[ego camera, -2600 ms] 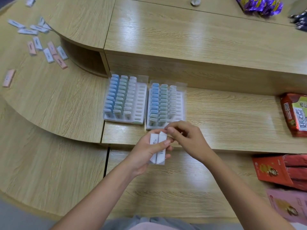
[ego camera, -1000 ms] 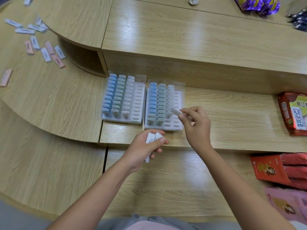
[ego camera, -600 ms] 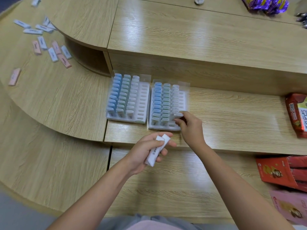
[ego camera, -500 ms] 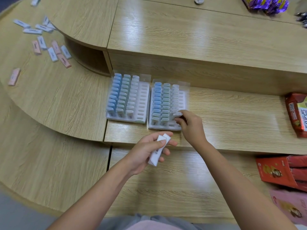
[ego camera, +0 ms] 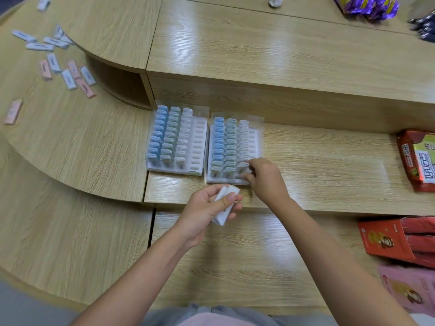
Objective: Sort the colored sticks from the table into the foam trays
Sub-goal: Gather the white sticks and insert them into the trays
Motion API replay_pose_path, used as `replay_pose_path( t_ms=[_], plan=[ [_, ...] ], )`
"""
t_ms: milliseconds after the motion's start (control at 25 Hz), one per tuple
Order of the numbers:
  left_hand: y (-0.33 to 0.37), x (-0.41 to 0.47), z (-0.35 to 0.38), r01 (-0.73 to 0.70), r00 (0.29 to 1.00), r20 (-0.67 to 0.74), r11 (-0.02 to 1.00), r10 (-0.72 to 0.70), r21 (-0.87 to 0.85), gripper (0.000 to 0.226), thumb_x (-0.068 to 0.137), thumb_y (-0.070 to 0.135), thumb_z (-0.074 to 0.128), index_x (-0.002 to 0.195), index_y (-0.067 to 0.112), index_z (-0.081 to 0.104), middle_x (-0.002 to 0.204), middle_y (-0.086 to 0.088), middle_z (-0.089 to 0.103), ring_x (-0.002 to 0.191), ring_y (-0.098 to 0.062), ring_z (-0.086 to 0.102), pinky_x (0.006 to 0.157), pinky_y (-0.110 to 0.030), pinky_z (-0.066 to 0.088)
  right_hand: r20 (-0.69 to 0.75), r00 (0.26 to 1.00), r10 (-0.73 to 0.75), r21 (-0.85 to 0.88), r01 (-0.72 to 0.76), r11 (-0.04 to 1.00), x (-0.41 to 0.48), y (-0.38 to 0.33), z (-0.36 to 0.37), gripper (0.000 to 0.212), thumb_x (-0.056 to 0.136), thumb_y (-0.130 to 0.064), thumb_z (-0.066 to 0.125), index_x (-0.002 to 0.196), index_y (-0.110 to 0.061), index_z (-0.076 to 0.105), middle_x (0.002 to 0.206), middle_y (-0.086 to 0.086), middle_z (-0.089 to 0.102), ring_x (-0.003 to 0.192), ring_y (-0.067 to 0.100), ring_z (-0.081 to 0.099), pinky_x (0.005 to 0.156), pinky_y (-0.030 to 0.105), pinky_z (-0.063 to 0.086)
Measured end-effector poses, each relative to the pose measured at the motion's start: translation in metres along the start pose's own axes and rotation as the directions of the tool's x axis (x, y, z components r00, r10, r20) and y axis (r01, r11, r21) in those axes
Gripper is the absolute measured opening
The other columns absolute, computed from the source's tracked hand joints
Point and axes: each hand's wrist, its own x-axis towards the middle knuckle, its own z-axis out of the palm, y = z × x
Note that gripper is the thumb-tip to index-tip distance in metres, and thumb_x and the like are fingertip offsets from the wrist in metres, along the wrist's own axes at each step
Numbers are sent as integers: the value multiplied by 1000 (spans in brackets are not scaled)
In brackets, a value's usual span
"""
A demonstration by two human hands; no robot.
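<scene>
Two white foam trays stand side by side, the left tray (ego camera: 199, 147) and the right tray (ego camera: 255, 140). Each holds a blue, a green and a white row of upright sticks. My right hand (ego camera: 264, 178) is at the right tray's near right corner, fingertips pinching a white stick (ego camera: 243, 165) at the near end of the white row. My left hand (ego camera: 207, 210) is just in front of the trays and grips a few white sticks (ego camera: 224, 204). Loose pink and white sticks (ego camera: 68, 71) lie scattered on the table at far left.
A raised wooden shelf (ego camera: 282, 55) runs behind the trays. Red snack packets (ego camera: 416, 158) and a red box (ego camera: 400, 238) lie at the right. A purple bag (ego camera: 367, 5) sits at the back right. A single pink stick (ego camera: 13, 112) lies at the left edge.
My right hand took one white stick from the left hand's bundle, carried it to the right tray and lowered it into the near end of the white row. The left hand stayed in place.
</scene>
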Motion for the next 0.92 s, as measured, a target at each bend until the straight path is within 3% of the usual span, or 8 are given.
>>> replay_pose_path(
  t_ms=[80,160,280,440,600,680,800,920],
  plan=[
    [2,1,2,2,999,-35,1000,-3,-12,29,81,20,67,106,6,65,93,-4,73,84,-14,67,69,-25,56,-120,993,23,-24,-26,999,-12,1,-12,26,84,-12,66,109,-5,60,101,9,63,86,22,59,71,31,44],
    [3,3,2,12,998,-60,1000,-12,4,30,75,32,69,99,15,70,90,3,72,81,-9,62,68,-26,45,-228,961,-156,45,170,984,-30,-6,-21,31,82,-4,65,112,-6,59,101,6,62,83,13,55,69,29,47],
    [3,6,4,21,999,-30,994,-25,-110,34,72,34,68,103,19,69,91,5,69,80,-10,57,68,-28,39,-207,882,-422,140,454,880,-58,-27,-23,33,77,6,62,108,-5,59,106,8,55,95,17,53,76,23,46],
    [2,7,8,-12,1000,22,985,16,-170,44,77,24,67,119,10,61,100,-4,69,85,-16,63,76,-31,48,-300,833,-464,105,512,852,-63,-35,-20,33,79,0,65,109,-9,56,114,4,47,97,22,51,85,22,40],
    [2,7,5,-30,1000,1,977,30,-211,43,76,21,65,117,10,60,87,1,67,78,-11,61,61,-21,50,-276,789,-549,92,591,802,-60,-35,-16,38,77,7,66,113,-2,57,114,7,54,101,25,53,91,25,41],
    [1,6,5,-43,999,-23,982,40,-182,43,75,25,65,116,11,60,88,1,66,79,-10,61,62,-20,49,-251,791,-558,93,594,799,-60,-32,-17,37,81,1,65,116,-7,54,113,8,60,101,24,55,87,25,45],
    [-4,6,8,-71,990,-118,997,72,13,47,73,41,64,111,14,62,90,1,66,80,-9,60,64,-20,47,-212,800,-562,27,580,814,-59,-26,-19,28,89,-17,58,116,-16,50,103,4,64,93,19,56,68,26,49],
    [-9,8,11,-75,983,-157,989,95,129,47,79,52,54,109,16,62,94,-2,66,82,-11,58,71,-25,44,-206,773,-600,-68,601,797,-58,-22,-14,21,97,-22,46,114,-15,55,99,3,65,87,18,58,57,26,46]
  ],
)
